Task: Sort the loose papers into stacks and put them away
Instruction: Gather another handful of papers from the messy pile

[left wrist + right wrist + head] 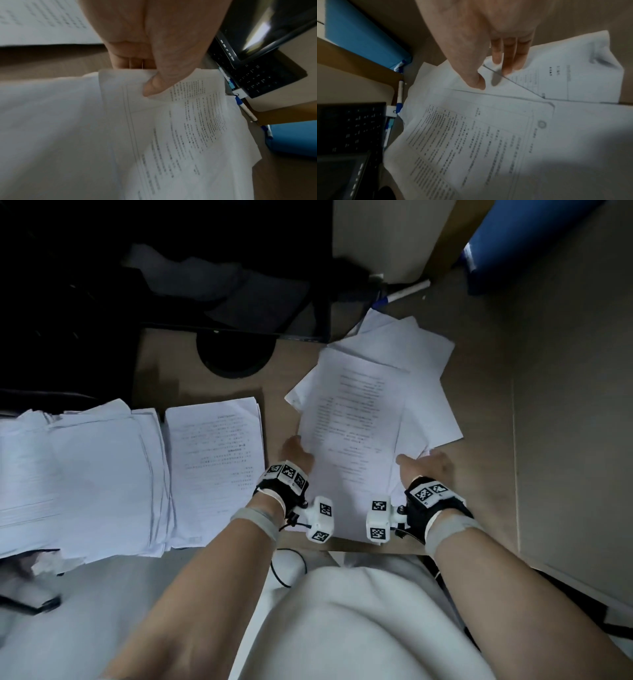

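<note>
Papers (373, 392) lay fanned loose on the surface's right, the left hand (297, 453) pinching the top sheet's (171, 135) edge, the right hand (428, 465) relaxed beside it holding nothing; next, I judged, squaring them for the left stacks (102, 474).

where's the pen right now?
In the head view the pen lies at the far edge of the desk, right of centre, just past the loose papers, between the keyboard and the blue folder.
</note>
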Available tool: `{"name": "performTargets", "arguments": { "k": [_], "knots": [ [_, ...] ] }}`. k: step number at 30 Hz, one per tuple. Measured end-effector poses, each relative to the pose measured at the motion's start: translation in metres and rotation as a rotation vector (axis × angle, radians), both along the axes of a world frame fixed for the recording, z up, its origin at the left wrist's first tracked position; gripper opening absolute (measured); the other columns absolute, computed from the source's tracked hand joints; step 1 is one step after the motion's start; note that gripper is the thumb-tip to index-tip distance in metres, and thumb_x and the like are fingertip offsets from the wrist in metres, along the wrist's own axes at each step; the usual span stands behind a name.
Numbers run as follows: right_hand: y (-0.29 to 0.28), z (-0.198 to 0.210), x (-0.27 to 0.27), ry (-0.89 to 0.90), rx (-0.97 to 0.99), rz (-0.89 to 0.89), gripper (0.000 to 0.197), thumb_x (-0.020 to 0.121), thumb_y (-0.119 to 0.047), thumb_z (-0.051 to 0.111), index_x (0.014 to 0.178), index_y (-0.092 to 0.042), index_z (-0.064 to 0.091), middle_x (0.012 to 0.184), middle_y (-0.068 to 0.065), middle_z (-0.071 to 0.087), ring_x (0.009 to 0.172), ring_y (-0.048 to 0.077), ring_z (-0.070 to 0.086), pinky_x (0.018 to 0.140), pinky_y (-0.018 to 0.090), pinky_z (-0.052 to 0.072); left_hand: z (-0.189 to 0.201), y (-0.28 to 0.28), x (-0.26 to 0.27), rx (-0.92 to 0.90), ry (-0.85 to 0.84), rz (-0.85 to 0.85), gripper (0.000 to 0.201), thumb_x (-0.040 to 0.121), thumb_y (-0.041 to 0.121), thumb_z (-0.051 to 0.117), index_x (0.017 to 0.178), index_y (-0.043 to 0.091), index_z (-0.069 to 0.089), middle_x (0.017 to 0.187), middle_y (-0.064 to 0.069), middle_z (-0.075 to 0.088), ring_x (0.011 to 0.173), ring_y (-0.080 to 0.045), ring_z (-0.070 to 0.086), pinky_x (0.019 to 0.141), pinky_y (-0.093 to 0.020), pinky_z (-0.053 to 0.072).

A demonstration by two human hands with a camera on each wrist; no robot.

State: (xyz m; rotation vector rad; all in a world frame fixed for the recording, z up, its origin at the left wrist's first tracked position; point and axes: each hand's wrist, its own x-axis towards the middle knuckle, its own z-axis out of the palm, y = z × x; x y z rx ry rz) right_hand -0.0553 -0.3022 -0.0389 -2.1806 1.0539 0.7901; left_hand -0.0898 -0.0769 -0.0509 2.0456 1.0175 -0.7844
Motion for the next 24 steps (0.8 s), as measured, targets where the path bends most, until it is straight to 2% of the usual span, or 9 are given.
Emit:
{"name": "performTargets", "arguments": {
  "k": [3, 6, 9, 11, 15, 17, 20, 22, 24],
  "knots": [
    [0.008, -0.003, -0.01, -0.034, 0.0, 0.017, 0.095, 0.063, -0.044, 0.069, 0.146, -0.018, 0.031, 0.142, 0.009, 0.047, 0.112, 0.036, 0.061, 0.095, 0.046, 0.052, -0.002, 0.005, -0.013, 0.109, 0.005, 0.069, 0.085, 0.078, 0.014, 0.071, 0.151, 0.011, 0.026, 0.152, -0.011, 0.029, 0.139, -0.034, 0.034, 0.115, -0.048, 0.034],
    [0.013, -0.01, -0.018, -0.032, 0.084, 0.084, 0.069, 0.084, -0.031, 0.07, 0.145, -0.018, 0.04, 0.147, 0.01, 0.042, 0.126, 0.031, 0.052, 0.091, 0.033, 0.046, -0.006, 0.004, -0.013, 0.021, -0.08, 0.103, 0.096, 0.072, 0.021, 0.075, 0.153, 0.012, 0.025, 0.15, -0.012, 0.032, 0.139, -0.036, 0.035, 0.112, -0.051, 0.036],
    [0.022, -0.018, -0.019, -0.006, 0.289, 0.051, 0.073, 0.086, -0.029, 0.071, 0.148, -0.017, 0.035, 0.144, 0.006, 0.047, 0.128, 0.029, 0.051, 0.097, 0.035, 0.043, -0.001, 0.0, -0.006, -0.035, -0.071, 0.144, 0.091, 0.075, 0.024, 0.075, 0.152, 0.01, 0.028, 0.145, -0.014, 0.038, 0.134, -0.035, 0.04, 0.108, -0.048, 0.041],
    [0.028, -0.013, -0.018, 0.008, 0.381, -0.004, 0.079, 0.086, -0.029, 0.073, 0.15, -0.015, 0.03, 0.13, -0.001, 0.047, 0.124, 0.028, 0.051, 0.101, 0.039, 0.042, 0.002, 0.0, -0.003, -0.025, -0.073, 0.174, 0.086, 0.077, 0.021, 0.076, 0.148, 0.007, 0.029, 0.143, -0.014, 0.036, 0.128, -0.035, 0.045, 0.106, -0.043, 0.043],
    [0.037, -0.009, -0.019, 0.006, 0.526, 0.109, 0.042, 0.087, -0.026, 0.074, 0.126, -0.016, 0.063, 0.119, 0.0, 0.068, 0.107, 0.023, 0.064, 0.092, 0.034, 0.049, 0.0, 0.0, -0.007, -0.055, -0.111, 0.15, 0.059, 0.084, 0.018, 0.07, 0.136, 0.003, 0.046, 0.133, -0.014, 0.05, 0.111, -0.031, 0.057, 0.089, -0.035, 0.048],
    [0.041, -0.006, -0.022, 0.006, 0.559, 0.145, 0.032, 0.089, -0.02, 0.071, 0.12, -0.015, 0.067, 0.11, 0.001, 0.07, 0.104, 0.024, 0.065, 0.087, 0.033, 0.05, 0.001, 0.002, -0.011, -0.089, -0.12, 0.169, 0.038, 0.088, 0.012, 0.062, 0.124, -0.002, 0.057, 0.121, -0.019, 0.063, 0.101, -0.033, 0.062, 0.076, -0.032, 0.045],
    [0.045, 0.002, -0.015, -0.06, 0.455, 0.276, 0.017, 0.094, -0.008, 0.057, 0.108, -0.014, 0.064, 0.103, 0.003, 0.068, 0.094, 0.026, 0.062, 0.077, 0.029, 0.047, 0.003, 0.003, -0.016, -0.142, -0.09, 0.212, 0.024, 0.086, 0.002, 0.06, 0.108, -0.007, 0.064, 0.104, -0.022, 0.066, 0.089, -0.032, 0.06, 0.071, -0.038, 0.046],
    [0.045, 0.011, -0.001, -0.113, 0.324, 0.392, 0.029, 0.097, -0.006, 0.044, 0.119, -0.013, 0.061, 0.115, 0.005, 0.065, 0.094, 0.026, 0.058, 0.077, 0.027, 0.043, 0.004, 0.003, -0.019, -0.248, -0.015, 0.265, 0.018, 0.083, 0.002, 0.065, 0.1, -0.002, 0.065, 0.099, -0.018, 0.066, 0.09, -0.032, 0.063, 0.083, -0.044, 0.055],
    [0.044, 0.017, 0.018, -0.166, 0.193, 0.467, 0.044, 0.097, -0.004, 0.035, 0.135, -0.015, 0.054, 0.128, 0.008, 0.06, 0.105, 0.03, 0.057, 0.084, 0.029, 0.042, 0.005, -0.001, -0.021, -0.382, 0.065, 0.355, 0.022, 0.081, 0.003, 0.07, 0.102, 0.002, 0.064, 0.101, -0.017, 0.069, 0.091, -0.033, 0.067, 0.088, -0.044, 0.058]
  ]
}}
